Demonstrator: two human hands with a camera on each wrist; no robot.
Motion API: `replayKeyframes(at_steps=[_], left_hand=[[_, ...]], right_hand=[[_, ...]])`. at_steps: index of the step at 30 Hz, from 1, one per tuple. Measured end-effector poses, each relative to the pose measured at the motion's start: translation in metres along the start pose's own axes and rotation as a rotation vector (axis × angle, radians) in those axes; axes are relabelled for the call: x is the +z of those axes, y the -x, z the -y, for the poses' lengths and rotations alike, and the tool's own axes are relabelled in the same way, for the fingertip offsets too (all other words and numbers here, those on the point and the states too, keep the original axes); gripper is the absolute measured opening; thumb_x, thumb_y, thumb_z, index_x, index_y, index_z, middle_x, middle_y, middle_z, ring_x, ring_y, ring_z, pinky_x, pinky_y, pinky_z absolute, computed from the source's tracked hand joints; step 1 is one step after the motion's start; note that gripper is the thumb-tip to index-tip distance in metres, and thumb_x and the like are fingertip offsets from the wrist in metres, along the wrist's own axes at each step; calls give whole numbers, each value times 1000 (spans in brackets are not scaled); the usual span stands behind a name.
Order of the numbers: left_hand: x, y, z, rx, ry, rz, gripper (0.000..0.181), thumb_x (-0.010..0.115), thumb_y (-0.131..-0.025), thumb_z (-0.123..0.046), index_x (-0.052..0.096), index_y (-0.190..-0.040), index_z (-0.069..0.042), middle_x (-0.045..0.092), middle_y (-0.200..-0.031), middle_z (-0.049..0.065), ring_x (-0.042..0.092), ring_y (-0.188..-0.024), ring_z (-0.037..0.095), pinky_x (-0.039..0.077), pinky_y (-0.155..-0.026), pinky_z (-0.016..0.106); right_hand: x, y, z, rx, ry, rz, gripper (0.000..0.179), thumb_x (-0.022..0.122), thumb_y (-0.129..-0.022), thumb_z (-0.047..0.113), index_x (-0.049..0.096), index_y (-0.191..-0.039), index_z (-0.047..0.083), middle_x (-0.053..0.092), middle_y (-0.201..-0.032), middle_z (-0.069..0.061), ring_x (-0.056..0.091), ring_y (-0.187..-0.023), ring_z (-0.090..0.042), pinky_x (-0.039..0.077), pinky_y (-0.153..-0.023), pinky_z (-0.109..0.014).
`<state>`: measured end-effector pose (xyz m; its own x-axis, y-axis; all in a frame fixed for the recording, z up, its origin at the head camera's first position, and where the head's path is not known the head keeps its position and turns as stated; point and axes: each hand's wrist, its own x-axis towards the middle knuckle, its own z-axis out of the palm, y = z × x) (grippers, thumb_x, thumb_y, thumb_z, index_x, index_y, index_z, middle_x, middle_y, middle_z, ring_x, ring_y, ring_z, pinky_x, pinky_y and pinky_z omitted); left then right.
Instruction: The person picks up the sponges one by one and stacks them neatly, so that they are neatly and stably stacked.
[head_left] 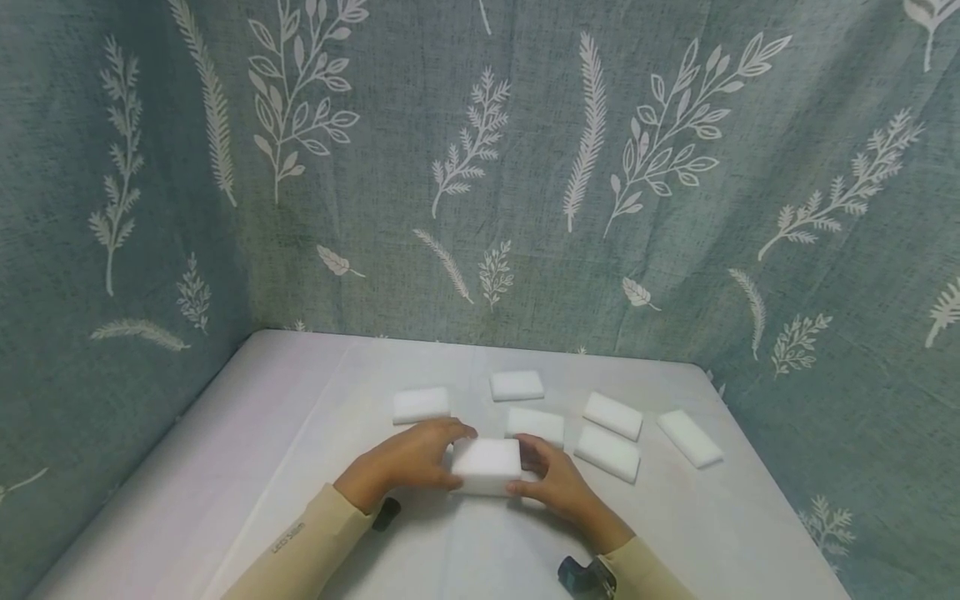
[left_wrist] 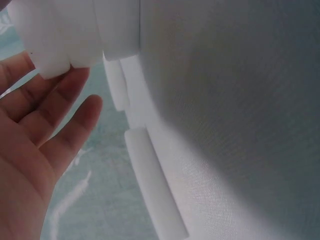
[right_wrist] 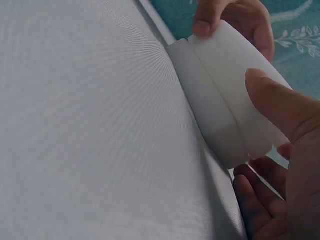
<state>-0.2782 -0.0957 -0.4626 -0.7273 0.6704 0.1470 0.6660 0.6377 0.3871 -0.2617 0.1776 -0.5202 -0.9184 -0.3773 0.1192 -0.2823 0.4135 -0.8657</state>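
Observation:
At the middle of the table, in the head view, stands a short stack of white sponge blocks (head_left: 486, 458), lying flat one on another. My left hand (head_left: 420, 454) holds its left end between thumb and fingers. From the right end my right hand (head_left: 558, 482) grips the stack, thumb at the near side and fingers behind. The right wrist view shows the lowest block (right_wrist: 205, 107) against the tabletop and the right thumb (right_wrist: 270, 95) pressing on the blocks above. In the left wrist view the left fingers (left_wrist: 65, 100) touch the upper blocks (left_wrist: 75, 35).
Loose white blocks lie flat around the stack: one at the left (head_left: 422, 406), one at the back (head_left: 517, 386), one just behind (head_left: 536, 425), and several at the right, the outermost (head_left: 690, 438) near the table's edge. Patterned green cloth (head_left: 465, 167) hangs behind the white table (head_left: 337, 392).

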Motion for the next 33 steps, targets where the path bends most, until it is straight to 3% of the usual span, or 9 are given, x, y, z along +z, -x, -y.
replayKeyframes(at_steps=[12, 17, 23, 33], left_hand=[[-8, 0, 1, -6, 33, 20, 63, 81, -73, -32, 60, -128, -11, 61, -116, -5, 56, -104, 9, 48, -92, 35], [-16, 1, 3, -53, 38, 45, 71, 83, -71, -38, 58, -132, -14, 60, -115, -7, 57, -104, 11, 49, -90, 37], [-24, 6, 15, -118, 62, 66, 76, 85, -68, -36, 56, -134, -14, 62, -115, -2, 58, -105, 17, 50, -87, 40], [-29, 13, 45, -176, 135, 10, 71, 85, -73, -34, 56, -134, -11, 61, -118, 6, 57, -109, 24, 47, -90, 43]], right_hand=[[0, -1, 10, 4, -6, 1, 82, 85, -75, 30, 45, -141, 3, 53, -137, -15, 55, -121, -30, 44, -101, -40], [1, -2, 3, 4, -1, -5, 85, 86, -72, 36, 45, -142, 8, 54, -135, -12, 56, -120, -29, 45, -100, -40], [2, -1, 5, 5, 4, -11, 84, 86, -73, 36, 46, -142, 10, 53, -136, -13, 57, -117, -31, 45, -100, -44], [1, 3, 8, -1, -148, -20, 84, 85, -75, 21, 41, -144, 4, 48, -141, -19, 51, -124, -37, 44, -101, -45]])
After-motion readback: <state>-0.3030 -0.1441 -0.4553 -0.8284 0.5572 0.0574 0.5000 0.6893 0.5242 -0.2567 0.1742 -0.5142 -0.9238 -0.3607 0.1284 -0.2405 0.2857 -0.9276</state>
